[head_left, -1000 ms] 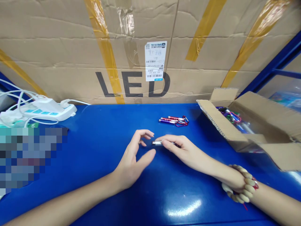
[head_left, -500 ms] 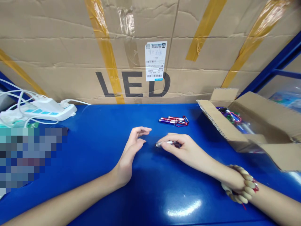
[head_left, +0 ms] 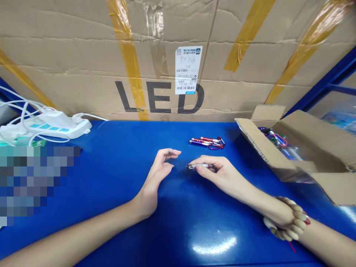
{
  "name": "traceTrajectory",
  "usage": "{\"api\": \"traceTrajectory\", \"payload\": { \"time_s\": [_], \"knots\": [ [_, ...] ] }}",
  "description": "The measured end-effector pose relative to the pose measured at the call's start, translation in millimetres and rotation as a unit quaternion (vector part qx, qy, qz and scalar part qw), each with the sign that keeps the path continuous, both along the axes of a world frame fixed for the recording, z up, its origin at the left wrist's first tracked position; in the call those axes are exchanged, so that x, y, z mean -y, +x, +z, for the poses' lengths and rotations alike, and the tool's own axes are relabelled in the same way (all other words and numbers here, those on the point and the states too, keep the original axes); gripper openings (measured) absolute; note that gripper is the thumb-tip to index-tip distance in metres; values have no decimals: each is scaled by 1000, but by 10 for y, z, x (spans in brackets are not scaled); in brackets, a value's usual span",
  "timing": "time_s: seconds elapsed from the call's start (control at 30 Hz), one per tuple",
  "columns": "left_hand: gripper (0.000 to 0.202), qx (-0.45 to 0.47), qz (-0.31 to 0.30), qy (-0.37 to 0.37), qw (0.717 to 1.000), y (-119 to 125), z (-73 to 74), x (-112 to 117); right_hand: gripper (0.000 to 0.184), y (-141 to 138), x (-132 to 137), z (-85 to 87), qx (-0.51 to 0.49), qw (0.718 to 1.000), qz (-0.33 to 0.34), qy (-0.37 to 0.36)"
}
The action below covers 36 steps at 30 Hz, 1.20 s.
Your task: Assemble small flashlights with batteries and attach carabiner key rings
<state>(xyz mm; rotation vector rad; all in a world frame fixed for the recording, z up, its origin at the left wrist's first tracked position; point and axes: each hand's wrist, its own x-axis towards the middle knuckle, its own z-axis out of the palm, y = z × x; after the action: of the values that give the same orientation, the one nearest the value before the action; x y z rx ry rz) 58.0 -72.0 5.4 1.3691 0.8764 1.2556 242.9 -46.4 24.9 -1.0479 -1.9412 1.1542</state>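
Between the thumb and fingers of my right hand [head_left: 219,168] is a small silver penlight [head_left: 194,167], its dark-tipped end pointing left. The fingers hide the rest of its body. My left hand [head_left: 157,178] is held to the left of it, fingers curved and thumb apart, with nothing between them. Farther back on the blue table [head_left: 111,178] lie a red penlight [head_left: 207,139] and a purple one [head_left: 198,142], side by side, with red carabiner clips [head_left: 217,146] at their right ends.
On the right stands an opened cardboard box [head_left: 256,148] holding several penlights and clips. A white power strip [head_left: 66,129] with tangled cables sits at the back left. A large carton [head_left: 91,74] marked LED walls off the table's far side.
My right thumb has shifted back along the penlight, baring more of its left end. My left hand keeps its open pose. The whole view has shifted slightly.
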Motion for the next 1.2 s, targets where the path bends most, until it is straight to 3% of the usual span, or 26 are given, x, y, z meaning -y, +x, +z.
{"api": "traceTrajectory", "payload": {
  "time_s": [0.3,0.37,0.47,0.6,0.83,0.93,1.07,1.2],
  "knots": [
    [22,-39,31,13,999,14,-2,-17,29,15,14,9,18,998,48,42],
    [19,-75,39,-10,996,40,17,-17,31,12,21,-12,33,994,79,65],
    [17,-119,-2,-64,991,81,37,-13,34,-1,36,-55,60,987,104,108],
    [16,-109,-32,-67,991,101,39,-25,42,-5,33,-83,56,989,67,122],
    [29,-9,58,-114,992,77,80,-65,29,45,-49,-40,62,987,-1,151],
    [26,-45,19,-127,991,88,97,-45,29,45,-34,-14,65,987,-8,144],
    [27,-141,-50,-84,985,111,95,-5,28,13,14,6,50,992,-6,117],
    [19,-152,-25,-66,986,116,91,-7,31,0,19,7,14,998,1,64]
  ]
}}
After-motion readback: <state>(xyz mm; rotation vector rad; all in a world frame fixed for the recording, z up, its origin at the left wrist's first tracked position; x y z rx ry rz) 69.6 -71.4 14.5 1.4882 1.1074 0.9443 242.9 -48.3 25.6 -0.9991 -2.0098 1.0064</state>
